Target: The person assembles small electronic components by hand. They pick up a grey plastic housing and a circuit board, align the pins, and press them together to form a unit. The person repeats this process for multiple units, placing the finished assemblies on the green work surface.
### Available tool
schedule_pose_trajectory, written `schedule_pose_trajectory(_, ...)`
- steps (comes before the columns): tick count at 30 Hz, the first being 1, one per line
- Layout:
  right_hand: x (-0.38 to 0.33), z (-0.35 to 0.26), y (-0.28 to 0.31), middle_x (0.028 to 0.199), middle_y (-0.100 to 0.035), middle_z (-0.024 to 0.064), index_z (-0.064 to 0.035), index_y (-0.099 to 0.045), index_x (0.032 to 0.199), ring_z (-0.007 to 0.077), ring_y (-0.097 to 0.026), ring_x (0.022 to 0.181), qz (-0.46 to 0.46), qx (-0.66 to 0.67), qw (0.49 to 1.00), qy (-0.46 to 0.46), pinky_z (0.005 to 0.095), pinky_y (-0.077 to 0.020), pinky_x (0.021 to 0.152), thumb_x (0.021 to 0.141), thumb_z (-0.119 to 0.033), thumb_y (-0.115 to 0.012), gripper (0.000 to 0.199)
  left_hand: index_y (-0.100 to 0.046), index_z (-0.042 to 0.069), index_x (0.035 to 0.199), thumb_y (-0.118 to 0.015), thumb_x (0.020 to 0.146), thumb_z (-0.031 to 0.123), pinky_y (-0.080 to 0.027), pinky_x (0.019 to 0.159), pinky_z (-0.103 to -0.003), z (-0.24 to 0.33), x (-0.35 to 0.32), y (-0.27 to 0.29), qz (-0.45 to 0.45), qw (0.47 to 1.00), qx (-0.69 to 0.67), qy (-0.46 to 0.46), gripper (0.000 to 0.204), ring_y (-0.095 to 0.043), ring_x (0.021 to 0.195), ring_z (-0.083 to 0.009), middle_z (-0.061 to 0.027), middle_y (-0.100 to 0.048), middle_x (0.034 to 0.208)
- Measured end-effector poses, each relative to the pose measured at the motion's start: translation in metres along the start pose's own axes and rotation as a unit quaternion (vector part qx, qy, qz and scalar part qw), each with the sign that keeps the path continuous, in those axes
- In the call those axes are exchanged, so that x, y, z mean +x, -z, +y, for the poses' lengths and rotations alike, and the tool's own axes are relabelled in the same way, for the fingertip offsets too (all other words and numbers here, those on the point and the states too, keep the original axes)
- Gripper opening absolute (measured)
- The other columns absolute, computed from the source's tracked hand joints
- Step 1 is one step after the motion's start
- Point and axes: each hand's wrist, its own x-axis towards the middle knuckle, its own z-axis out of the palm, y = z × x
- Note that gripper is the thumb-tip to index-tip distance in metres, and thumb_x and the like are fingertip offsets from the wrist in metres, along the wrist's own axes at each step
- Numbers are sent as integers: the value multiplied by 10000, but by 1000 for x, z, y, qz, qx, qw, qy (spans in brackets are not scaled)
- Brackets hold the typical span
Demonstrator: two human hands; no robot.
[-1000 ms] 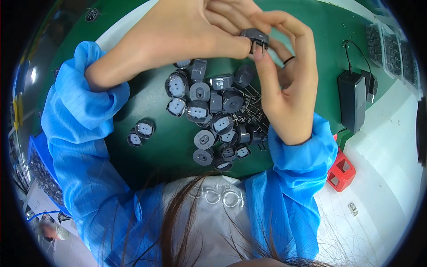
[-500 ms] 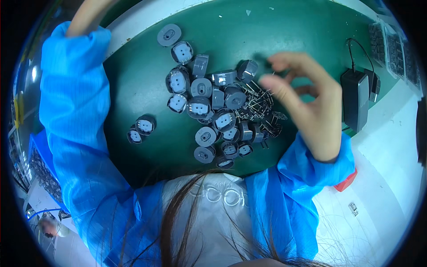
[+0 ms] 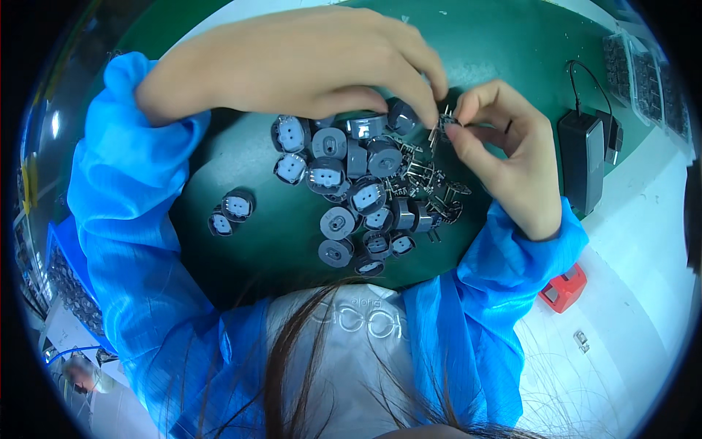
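A small dark circuit board point(image 3: 445, 129) with metal pins is pinched between the thumb and forefinger of my right hand point(image 3: 512, 150), above the right side of the pile. My left hand point(image 3: 314, 62) reaches over from the left, fingers bent downward and thumb apart from them. Its forefinger tip is at the pins of that board; whether it touches them I cannot tell. Below lie several round grey plastic housings point(image 3: 329, 175), some showing white inner faces. Beside them is a tangle of pinned circuit boards point(image 3: 420, 175). My left hand hides the housings farther back.
Two housings point(image 3: 238, 205) lie apart at the left on the green mat point(image 3: 285, 256). A black box-shaped device point(image 3: 583, 161) with a cable stands at the right, near clear trays point(image 3: 643, 91) of dark parts. A red object point(image 3: 563, 289) sits by my right sleeve. A blue bin point(image 3: 64, 245) is at far left.
My left hand has swung in from the upper left edge to the board. My right hand, empty-looking before with fingers apart, now pinches a circuit board and sits slightly lower.
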Motion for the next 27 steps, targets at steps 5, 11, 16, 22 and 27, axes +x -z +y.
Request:
schedule_pose_trajectory(5, 10, -4, -4, 962, -599, 28, -20, -712, 1125, 138, -670, 932, 13, 2, 1000, -15, 267, -551, 801, 879, 32, -678, 254, -693, 66, 1146, -682, 832, 65, -499, 835, -370, -1, -2, 5, -9, 982, -21, 186, 314, -610, 969, -277, -85, -666, 1064)
schedule_pose_trajectory(11, 13, 5, -6, 1047, -631, 61, -24, -751, 1111, 155, -679, 942, 28, 81, 996, 13, 268, -571, 793, 873, 45, -720, 250, -653, 29, 1266, -650, 926, 44, -425, 681, -219, -4, -2, 16, 85, 869, -386, 296, 341, -497, 783, -74, -1, -585, 939)
schedule_pose_trajectory(16, 17, 2, -10, 1067, -693, 93, 21, -757, 1036, 166, -697, 914, 55, 63, 992, 90, 277, -574, 799, 843, 43, -761, 194, -676, 7, 1248, -696, 901, 31, -475, 702, -230, -1, -3, 18, 101, 858, -389, 319, 349, -549, 844, -91, -45, -642, 1088)
schedule_pose_trajectory(22, 13, -17, -19, 1009, -735, 118, 58, -733, 1034, 183, -695, 886, 117, 66, 989, 66, 272, -541, 841, 883, 40, -727, 152, -697, 7, 1213, -724, 862, 5, -489, 706, -290, 5, 2, -2, 166, 933, -257, 188, 353, -572, 866, -155, -97, -635, 1105)
schedule_pose_trajectory(27, 19, -14, -22, 976, -746, 127, 72, -715, 1030, 172, -702, 898, 132, 27, 980, 148, 267, -545, 832, 873, 42, -741, 162, -710, 7, 1160, -724, 844, -18, -487, 712, -291, 14, 1, -2, 152, 960, -200, 126, 318, -585, 897, -177, -119, -613, 1087)
